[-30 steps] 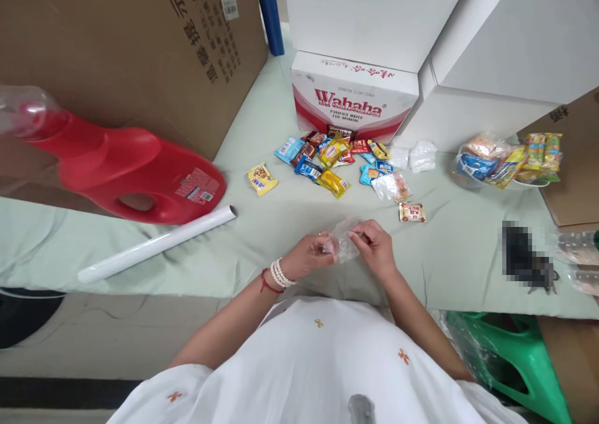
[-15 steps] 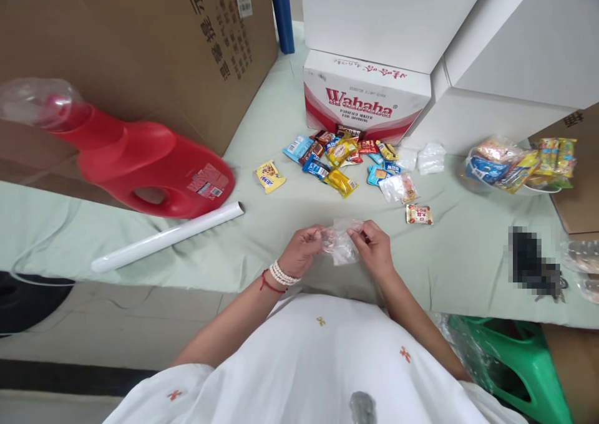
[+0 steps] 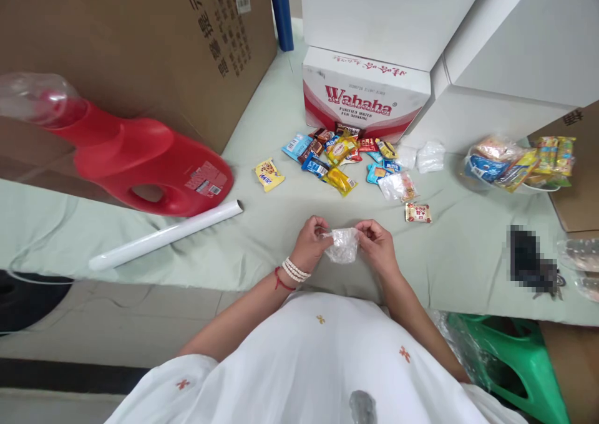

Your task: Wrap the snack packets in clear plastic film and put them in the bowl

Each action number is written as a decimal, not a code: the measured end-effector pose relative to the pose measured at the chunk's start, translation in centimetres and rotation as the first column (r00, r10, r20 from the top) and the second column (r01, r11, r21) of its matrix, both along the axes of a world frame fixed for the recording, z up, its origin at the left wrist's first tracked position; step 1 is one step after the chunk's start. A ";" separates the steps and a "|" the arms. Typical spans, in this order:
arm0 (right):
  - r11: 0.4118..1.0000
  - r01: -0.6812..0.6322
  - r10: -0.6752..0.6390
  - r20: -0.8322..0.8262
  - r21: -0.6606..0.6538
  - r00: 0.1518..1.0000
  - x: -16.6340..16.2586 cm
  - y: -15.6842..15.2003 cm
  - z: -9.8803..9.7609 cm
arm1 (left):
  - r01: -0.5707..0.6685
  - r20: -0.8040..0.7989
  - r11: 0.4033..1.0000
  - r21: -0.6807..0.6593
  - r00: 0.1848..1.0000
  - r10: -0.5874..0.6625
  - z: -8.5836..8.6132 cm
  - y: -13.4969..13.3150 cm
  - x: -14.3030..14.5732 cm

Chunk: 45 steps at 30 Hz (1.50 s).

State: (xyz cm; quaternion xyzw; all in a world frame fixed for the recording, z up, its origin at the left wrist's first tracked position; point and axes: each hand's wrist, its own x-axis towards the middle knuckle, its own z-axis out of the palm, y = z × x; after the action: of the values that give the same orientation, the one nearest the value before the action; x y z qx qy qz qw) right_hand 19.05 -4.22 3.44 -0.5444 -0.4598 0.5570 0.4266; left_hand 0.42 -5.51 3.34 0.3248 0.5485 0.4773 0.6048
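Observation:
A small clear plastic bag (image 3: 343, 247) is stretched between my hands, low over the cloth-covered table. My left hand (image 3: 312, 243), with white beads and a red string at the wrist, pinches its left side. On the opposite side, the fingers of my right hand (image 3: 375, 242) are closed on the bag's upper right corner. Beyond them lies a pile of wrapped snacks (image 3: 340, 153). Close to my right hand is a small cream-and-red packet (image 3: 418, 212), with a clear wrapper (image 3: 397, 187) just behind it. A yellow cookie packet (image 3: 269, 174) lies off to the left.
A red detergent bottle (image 3: 154, 162) and a white tube (image 3: 166, 236) lie on the left, beside a large brown carton (image 3: 140, 50). A Wahaba-style white-and-red water carton (image 3: 367, 96) stands behind the snacks. A filled snack bowl (image 3: 543, 189) and a green stool (image 3: 519, 361) are right.
Both hands have shifted slightly, the left one rising and turning. The plastic bag now hangs more bunched between them, with its top edge pulled level.

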 end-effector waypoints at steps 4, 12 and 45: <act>0.997 0.013 -0.018 -0.060 -0.080 0.998 0.9 0.0 0.1 | 0.043 -0.057 0.993 0.109 0.998 -0.037 -0.2 0.3 -0.2; 1.000 -0.023 0.022 0.051 0.011 0.998 1.6 -1.0 -0.9 | -0.056 -0.031 0.998 0.038 0.998 0.057 -0.7 0.6 0.4; 0.950 0.135 -0.196 -0.203 -0.281 0.959 6.3 -0.9 0.0 | -0.310 0.076 0.940 0.141 0.950 0.302 0.4 0.7 -1.2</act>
State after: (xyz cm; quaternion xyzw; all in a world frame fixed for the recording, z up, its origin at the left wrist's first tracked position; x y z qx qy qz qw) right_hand 25.38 -5.08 3.44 -0.5656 -0.2819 0.6340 0.4457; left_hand -0.81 -4.77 3.74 0.2677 0.5380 0.6144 0.5113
